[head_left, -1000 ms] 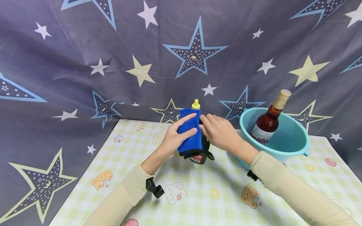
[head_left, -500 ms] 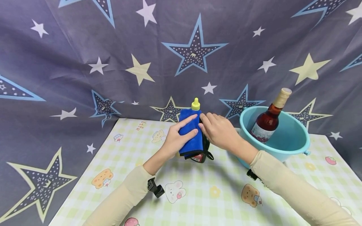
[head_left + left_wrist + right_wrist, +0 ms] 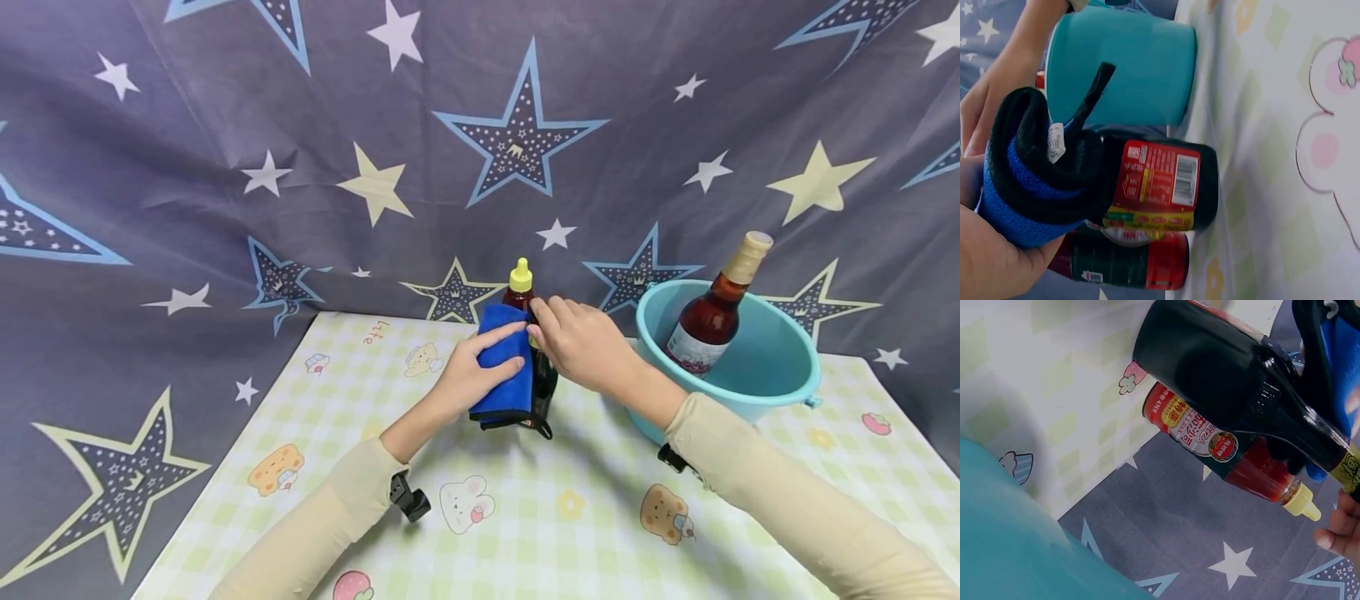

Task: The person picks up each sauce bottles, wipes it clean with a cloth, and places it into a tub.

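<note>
My left hand [image 3: 465,379] holds a folded blue towel [image 3: 504,396] with black edging, thumb and forefinger lying across its face. The towel lies against the side of a dark sauce bottle [image 3: 545,387], which has a red label low on its body in the left wrist view. High on that bottle, my right hand [image 3: 583,343] grips the neck, where a yellow band [image 3: 1347,472] shows. Right behind is a red ketchup bottle [image 3: 1210,437] with a yellow nozzle cap [image 3: 521,275]; in the head view the towel and sauce bottle cover most of it.
To the right stands a light-blue bucket [image 3: 750,404] with a brown glass bottle [image 3: 708,325] leaning inside it, close by my right forearm. A checked tablecloth [image 3: 525,533] covers the table, and a star-patterned curtain [image 3: 450,100] hangs behind.
The towel has slid down along the dark bottle with my left hand, and more of the ketchup bottle shows below its cap. My right hand stays almost in place at the neck.
</note>
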The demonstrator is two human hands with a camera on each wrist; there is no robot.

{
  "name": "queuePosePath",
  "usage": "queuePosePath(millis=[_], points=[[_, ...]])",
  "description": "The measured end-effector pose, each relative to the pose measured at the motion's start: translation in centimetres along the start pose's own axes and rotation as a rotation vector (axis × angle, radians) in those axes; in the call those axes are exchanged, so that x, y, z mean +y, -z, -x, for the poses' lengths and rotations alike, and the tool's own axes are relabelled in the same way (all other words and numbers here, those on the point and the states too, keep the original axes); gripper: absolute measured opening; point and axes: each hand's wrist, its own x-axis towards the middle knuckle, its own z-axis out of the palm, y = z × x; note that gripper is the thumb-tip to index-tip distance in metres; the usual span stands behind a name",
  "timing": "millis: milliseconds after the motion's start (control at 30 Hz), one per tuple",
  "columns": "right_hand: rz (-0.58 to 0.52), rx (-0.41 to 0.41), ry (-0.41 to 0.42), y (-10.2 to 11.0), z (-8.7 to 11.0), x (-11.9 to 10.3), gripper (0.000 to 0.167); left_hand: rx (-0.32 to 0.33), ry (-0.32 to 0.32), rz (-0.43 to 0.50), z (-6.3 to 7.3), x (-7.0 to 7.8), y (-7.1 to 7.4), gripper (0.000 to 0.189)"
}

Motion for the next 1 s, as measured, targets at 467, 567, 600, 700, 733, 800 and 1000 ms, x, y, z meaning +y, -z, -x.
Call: queuePosePath(millis=[467,567,600,700,733,800,1000], points=[[-0.062,-0.023,-0.014,-0.1,0.1,0.3,0.045,-0.12,0.066,-0.122,-0.1,-1.3,1.2,0.049],[-0.065,-0.007,-0.011,0.0,0.0,0.2,0.044,-0.122,0.077,-0.153,-0.1,-1.6,1.3,0.048],[-0.065,-0.001,-0.009,0.0,0.0,0.2,0.043,-0.122,0.084,-0.161,-0.1,-1.7,1.4,0.047],[-0.066,0.0,-0.004,0.1,0.0,0.2,0.043,-0.125,0.099,-0.169,0.0,-2.1,1.5,0.047],[-0.066,-0.002,-0.002,0.1,0.0,0.3,0.042,-0.126,0.102,-0.167,0.0,-2.2,1.5,0.047],[-0.065,-0.009,-0.003,0.1,0.0,0.3,0.043,-0.125,0.106,-0.164,0.1,-2.3,1.5,0.047],[-0.061,-0.01,0.005,0.0,0.0,0.4,0.05,-0.118,0.149,-0.134,0.2,-2.6,1.5,0.047]])
